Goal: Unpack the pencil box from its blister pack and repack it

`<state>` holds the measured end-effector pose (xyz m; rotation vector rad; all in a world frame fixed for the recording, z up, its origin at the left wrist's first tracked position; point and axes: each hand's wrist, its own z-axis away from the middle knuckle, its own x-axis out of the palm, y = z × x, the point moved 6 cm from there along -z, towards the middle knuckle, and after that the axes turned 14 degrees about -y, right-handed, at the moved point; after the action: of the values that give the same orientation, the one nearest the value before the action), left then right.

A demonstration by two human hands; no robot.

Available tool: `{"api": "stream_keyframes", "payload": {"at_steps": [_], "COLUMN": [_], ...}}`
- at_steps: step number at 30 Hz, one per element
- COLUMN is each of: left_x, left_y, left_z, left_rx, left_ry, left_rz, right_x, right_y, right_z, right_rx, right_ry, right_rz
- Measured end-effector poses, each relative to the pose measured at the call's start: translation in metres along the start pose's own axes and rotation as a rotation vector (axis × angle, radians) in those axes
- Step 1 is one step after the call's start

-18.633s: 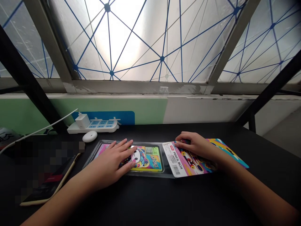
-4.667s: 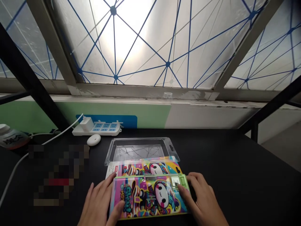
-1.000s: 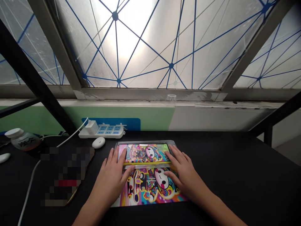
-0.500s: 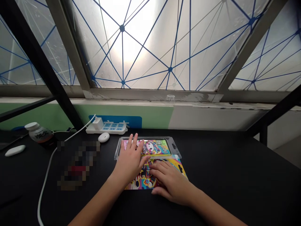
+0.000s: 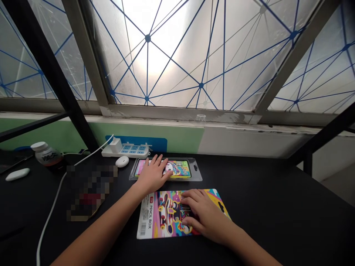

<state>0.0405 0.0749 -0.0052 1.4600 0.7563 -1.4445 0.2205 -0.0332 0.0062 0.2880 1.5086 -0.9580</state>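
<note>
My left hand (image 5: 153,173) lies with spread fingers on a colourful pencil box (image 5: 181,169) that sits in a clear plastic blister tray (image 5: 196,175) toward the back of the desk. Under my right hand (image 5: 203,214) is a printed backing card (image 5: 163,218) marked "PENCIL BOX", flat on the desk nearer to me. The right fingers are stretched out across the card's right half and cover part of its picture. A strip of black desk shows between tray and card.
A white power strip (image 5: 126,151) with a plugged-in white cable (image 5: 57,195) stands by the wall. Left of the tray are a small white case (image 5: 122,161), a blurred patch (image 5: 91,192), a white-capped bottle (image 5: 46,154) and a white oval object (image 5: 17,174).
The tray with the pencil box has moved left and slightly back under my left hand. The card has slid toward me under my right hand, so the two now lie apart.
</note>
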Motion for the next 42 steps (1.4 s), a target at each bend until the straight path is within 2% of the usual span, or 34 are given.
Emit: {"api": "stream_keyframes", "payload": {"at_steps": [5,10,15,20,23,27,29,31,34,38,40,42], "left_x": [0.001,0.004,0.000,-0.004,-0.004,-0.004,-0.004,-0.004,-0.004,-0.005,-0.005,-0.005], "left_y": [-0.015,-0.018,-0.019,-0.020,-0.021,-0.021,-0.021,-0.021,-0.022,-0.018,-0.014,-0.010], "left_z": [0.017,0.022,0.026,0.031,0.032,0.033,0.033,0.034,0.035,0.037,0.039,0.040], "left_rx": [-0.005,-0.024,-0.010,0.026,0.036,0.049,0.056,0.062,0.069,0.090,0.102,0.115], "left_ry": [0.007,0.013,-0.005,-0.068,-0.072,-0.070,-0.071,-0.074,-0.077,-0.102,-0.120,-0.127], "left_rz": [-0.013,-0.027,-0.016,-0.005,0.002,0.013,0.019,0.023,0.030,0.042,0.043,0.042], "right_x": [0.001,0.000,0.000,-0.002,-0.022,-0.053,-0.059,-0.066,-0.064,-0.043,-0.039,-0.039], "right_y": [0.014,0.016,0.010,0.017,0.047,0.120,0.147,0.158,0.141,0.108,0.105,0.112], "right_z": [-0.003,-0.002,-0.004,0.001,0.006,0.005,0.000,-0.005,-0.010,-0.022,-0.024,-0.023], "right_rx": [0.159,0.238,0.234,0.274,0.338,0.451,0.453,0.442,0.432,0.409,0.405,0.402], "right_ry": [0.131,0.204,0.170,0.143,0.159,0.088,0.012,0.096,0.250,0.172,0.136,0.115], "right_rz": [0.089,0.127,0.119,-0.026,-0.160,-0.275,-0.247,-0.131,-0.041,-0.128,-0.171,-0.210]}}
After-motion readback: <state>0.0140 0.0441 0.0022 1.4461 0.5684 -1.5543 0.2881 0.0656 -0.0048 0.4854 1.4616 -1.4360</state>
